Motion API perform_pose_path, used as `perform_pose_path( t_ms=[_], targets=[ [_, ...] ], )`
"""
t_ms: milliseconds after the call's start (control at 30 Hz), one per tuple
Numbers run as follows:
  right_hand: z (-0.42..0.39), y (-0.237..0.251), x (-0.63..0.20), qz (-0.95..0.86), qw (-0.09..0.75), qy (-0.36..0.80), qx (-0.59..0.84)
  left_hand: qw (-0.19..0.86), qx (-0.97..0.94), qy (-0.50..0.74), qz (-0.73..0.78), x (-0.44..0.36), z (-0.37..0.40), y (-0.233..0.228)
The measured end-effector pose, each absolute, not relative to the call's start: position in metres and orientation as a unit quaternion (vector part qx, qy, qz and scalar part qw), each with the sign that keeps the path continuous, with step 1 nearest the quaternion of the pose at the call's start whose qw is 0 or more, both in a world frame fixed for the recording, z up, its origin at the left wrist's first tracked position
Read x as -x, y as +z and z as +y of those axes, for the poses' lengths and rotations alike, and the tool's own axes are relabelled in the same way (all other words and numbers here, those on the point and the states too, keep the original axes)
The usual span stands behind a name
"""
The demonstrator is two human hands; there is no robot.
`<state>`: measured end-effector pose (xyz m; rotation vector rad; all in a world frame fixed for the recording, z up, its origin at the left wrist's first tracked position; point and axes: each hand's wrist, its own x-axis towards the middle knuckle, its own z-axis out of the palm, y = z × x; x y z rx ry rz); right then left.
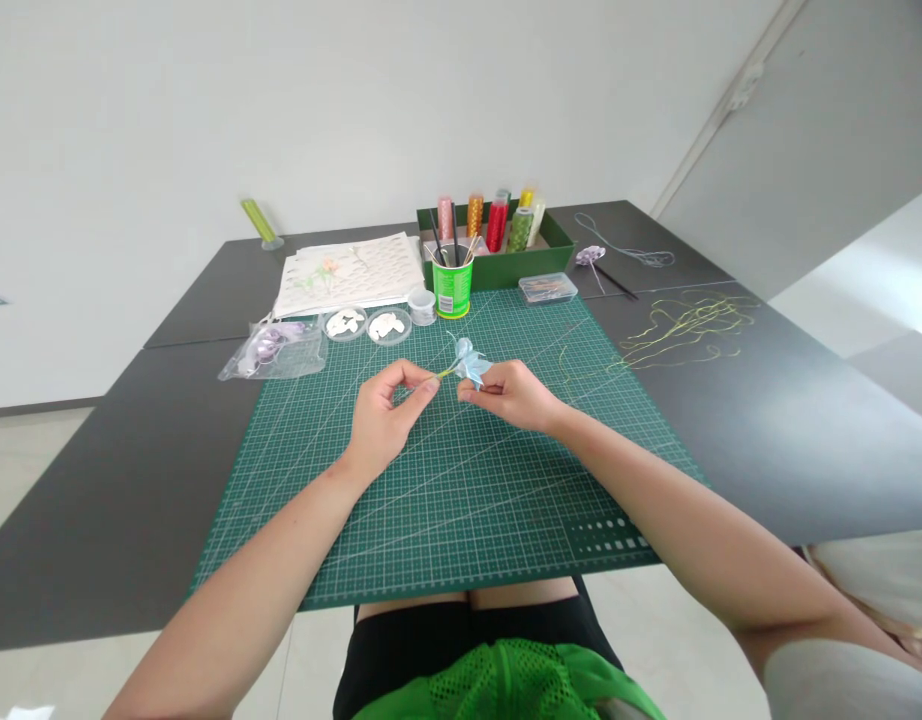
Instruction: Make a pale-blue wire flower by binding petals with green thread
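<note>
Over the green cutting mat [446,500] both hands work on a small pale blue fabric flower [470,363] with a yellow-green stem. My left hand [386,415] pinches the stem end between thumb and forefinger. My right hand [510,393] grips the flower just beneath its petals. A thin pale thread runs from the flower across the mat toward the right.
At the mat's far edge stand a green cup of tools [452,280], a green tray of thread spools [498,240], small round dishes [388,324], a plastic bag [273,348] and a pattern sheet [348,270]. Loose yellow-green threads [686,325] lie on the dark table at right.
</note>
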<state>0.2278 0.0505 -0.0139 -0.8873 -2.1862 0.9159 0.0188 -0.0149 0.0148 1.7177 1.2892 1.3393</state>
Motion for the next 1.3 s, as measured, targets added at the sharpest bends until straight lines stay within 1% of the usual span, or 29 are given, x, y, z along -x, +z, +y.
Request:
perform_pose_path(
  t_ms=[200, 500, 700, 933, 1000, 1167, 1300],
  targets=[
    [0.047, -0.011, -0.226, -0.836, 0.293, 0.346, 0.309, 0.253, -0.625, 0.523, 0.522, -0.017, -0.012, 0.013],
    [0.038, -0.004, -0.221, -0.864, 0.291, 0.322, 0.254, 0.223, -0.61, 0.527, 0.549, -0.015, -0.009, 0.013],
    [0.036, 0.0, -0.222, -0.866, 0.301, 0.317, 0.242, 0.198, -0.602, 0.518, 0.575, -0.013, -0.006, 0.013],
    [0.035, 0.004, -0.225, -0.867, 0.313, 0.314, 0.228, 0.134, -0.627, 0.493, 0.588, -0.008, -0.003, 0.01],
    [0.034, 0.007, -0.225, -0.868, 0.316, 0.311, 0.226, 0.129, -0.634, 0.482, 0.59, -0.008, -0.003, 0.011],
    [0.031, 0.014, -0.228, -0.865, 0.333, 0.304, 0.221, 0.157, -0.653, 0.425, 0.607, -0.014, -0.004, 0.013],
    [0.03, 0.016, -0.229, -0.845, 0.365, 0.316, 0.231, 0.138, -0.7, 0.361, 0.6, -0.018, -0.004, 0.008]
  ],
)
